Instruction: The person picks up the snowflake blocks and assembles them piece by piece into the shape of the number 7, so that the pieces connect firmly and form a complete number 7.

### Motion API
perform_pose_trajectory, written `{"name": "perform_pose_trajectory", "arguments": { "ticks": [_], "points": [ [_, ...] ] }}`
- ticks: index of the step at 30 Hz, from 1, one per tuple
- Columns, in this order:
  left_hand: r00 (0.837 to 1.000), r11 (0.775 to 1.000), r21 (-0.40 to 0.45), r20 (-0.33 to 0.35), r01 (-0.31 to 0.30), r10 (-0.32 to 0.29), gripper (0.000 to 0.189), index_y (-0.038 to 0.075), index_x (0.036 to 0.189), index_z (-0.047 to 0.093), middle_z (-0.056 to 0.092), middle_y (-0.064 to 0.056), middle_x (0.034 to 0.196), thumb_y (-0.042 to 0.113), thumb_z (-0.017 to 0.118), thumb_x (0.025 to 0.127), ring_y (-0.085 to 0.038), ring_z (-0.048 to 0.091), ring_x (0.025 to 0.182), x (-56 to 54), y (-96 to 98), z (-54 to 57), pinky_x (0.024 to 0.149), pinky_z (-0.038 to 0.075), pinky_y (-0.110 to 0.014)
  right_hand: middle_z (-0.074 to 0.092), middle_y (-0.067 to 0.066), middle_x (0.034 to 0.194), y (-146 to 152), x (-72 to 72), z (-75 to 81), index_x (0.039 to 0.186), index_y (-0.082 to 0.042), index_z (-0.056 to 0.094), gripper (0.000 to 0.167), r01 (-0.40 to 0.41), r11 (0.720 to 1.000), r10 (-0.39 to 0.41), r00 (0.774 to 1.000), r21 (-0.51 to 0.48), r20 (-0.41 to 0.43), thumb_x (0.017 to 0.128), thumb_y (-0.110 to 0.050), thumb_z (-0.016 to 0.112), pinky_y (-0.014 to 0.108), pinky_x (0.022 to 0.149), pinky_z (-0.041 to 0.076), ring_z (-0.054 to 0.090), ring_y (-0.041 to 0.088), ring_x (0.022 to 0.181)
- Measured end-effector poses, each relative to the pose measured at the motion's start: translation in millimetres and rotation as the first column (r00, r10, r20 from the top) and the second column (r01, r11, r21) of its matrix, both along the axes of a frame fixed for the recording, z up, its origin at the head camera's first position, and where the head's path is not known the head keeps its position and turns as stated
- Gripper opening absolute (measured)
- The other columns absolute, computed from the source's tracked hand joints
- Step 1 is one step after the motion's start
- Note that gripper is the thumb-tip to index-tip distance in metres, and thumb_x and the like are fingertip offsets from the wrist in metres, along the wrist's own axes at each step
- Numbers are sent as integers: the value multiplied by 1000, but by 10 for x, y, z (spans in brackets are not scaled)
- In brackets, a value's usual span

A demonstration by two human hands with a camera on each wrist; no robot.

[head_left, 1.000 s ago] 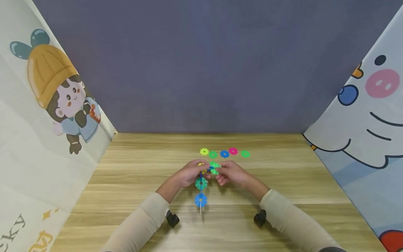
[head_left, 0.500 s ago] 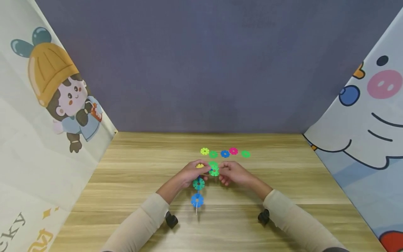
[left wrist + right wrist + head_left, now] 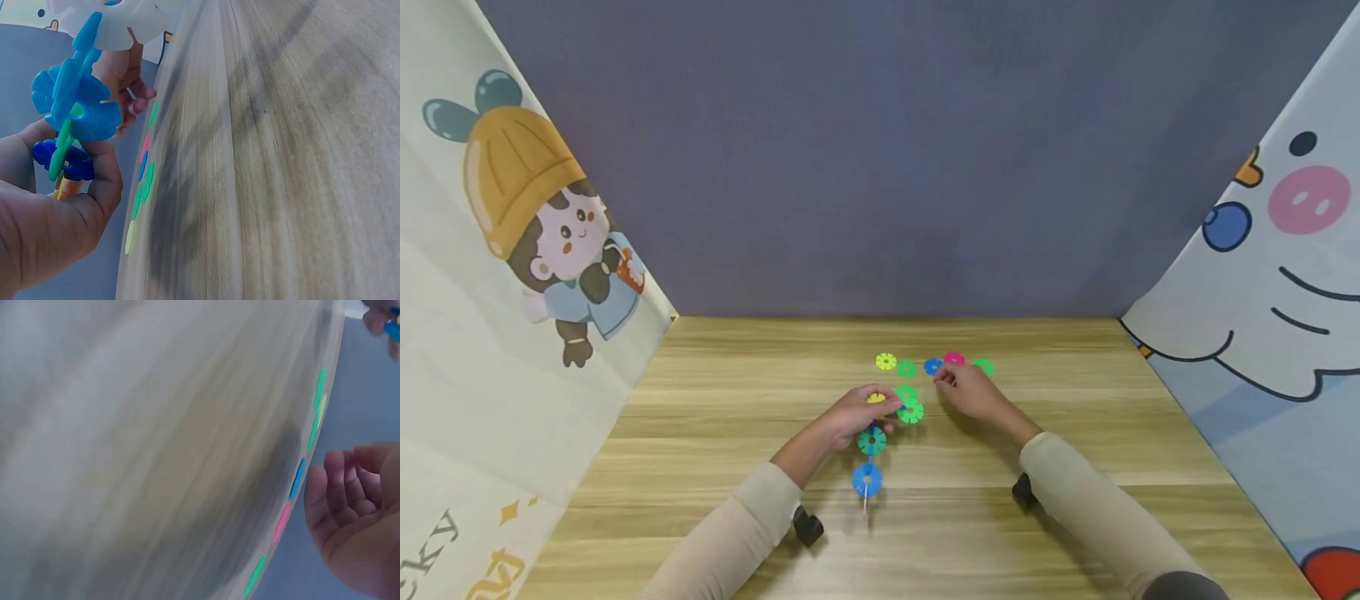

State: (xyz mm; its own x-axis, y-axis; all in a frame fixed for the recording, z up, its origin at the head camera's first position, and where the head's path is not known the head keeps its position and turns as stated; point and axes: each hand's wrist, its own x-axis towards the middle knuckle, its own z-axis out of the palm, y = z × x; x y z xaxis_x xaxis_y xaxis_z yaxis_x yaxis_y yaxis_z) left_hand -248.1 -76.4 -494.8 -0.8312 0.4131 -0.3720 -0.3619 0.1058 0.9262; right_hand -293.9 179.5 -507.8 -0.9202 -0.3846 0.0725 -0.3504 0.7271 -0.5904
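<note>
My left hand (image 3: 853, 414) grips a string of slotted plastic snowflake discs. From it a teal disc (image 3: 872, 440) and a blue disc (image 3: 867, 481) extend toward me, with a whitish disc (image 3: 115, 22) at the near end. A yellow disc (image 3: 876, 398) shows beside the left fingers, and a dark blue disc (image 3: 64, 160) sits between them in the left wrist view. At the left fingertips a bright green disc (image 3: 912, 410) faces up. My right hand (image 3: 972, 393), fingers loosely curled and holding nothing, hovers near a loose blue disc (image 3: 932, 367) and a pink disc (image 3: 954, 358).
Farther back on the wooden table (image 3: 737, 375) lie a yellow-green disc (image 3: 886, 362), a green disc (image 3: 906, 368) and another green disc (image 3: 984, 367) at the right. One more green disc (image 3: 906, 392) lies just behind the held one. A dark panel (image 3: 895, 167) stands behind the table.
My right hand has let go of the bright green disc and moved back and right toward the loose discs. The left hand keeps its grip; its string has shifted slightly left.
</note>
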Motion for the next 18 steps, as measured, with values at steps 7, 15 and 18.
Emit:
{"name": "perform_pose_trajectory", "arguments": {
  "ticks": [7, 15, 18],
  "points": [
    [1000, 1000, -1, -9, 9, -9, 28, 8, 123, 61, 63, -4, 102, 23, 67, 100, -10, 66, 74, 13, 3, 6, 64, 54, -21, 70, 7, 91, 51, -180, -23, 110, -2, 70, 20, 52, 998, -52, 998, 20, -27, 100, -12, 56, 37, 75, 55, 64, 19, 81],
    [1000, 1000, 1, 2, 9, -9, 27, 8, 121, 62, 63, -5, 102, 23, 66, 100, -10, 66, 73, 19, 9, 2, 64, 54, -21, 66, 8, 84, 3, -304, -69, 122, -2, 67, 27, 52, 990, -47, 998, 132, -41, 99, -12, 56, 33, 63, 48, 51, 14, 65],
    [1000, 1000, 1, 7, 10, -10, 26, 8, 121, 62, 64, -5, 102, 23, 67, 100, -10, 66, 73, 26, 15, 14, 64, 54, -21, 72, 14, 107, -14, -318, -91, 130, -4, 64, 32, 72, 987, -68, 997, 143, -36, 102, -16, 55, 43, 78, 57, 65, 22, 82]
  ]
}}
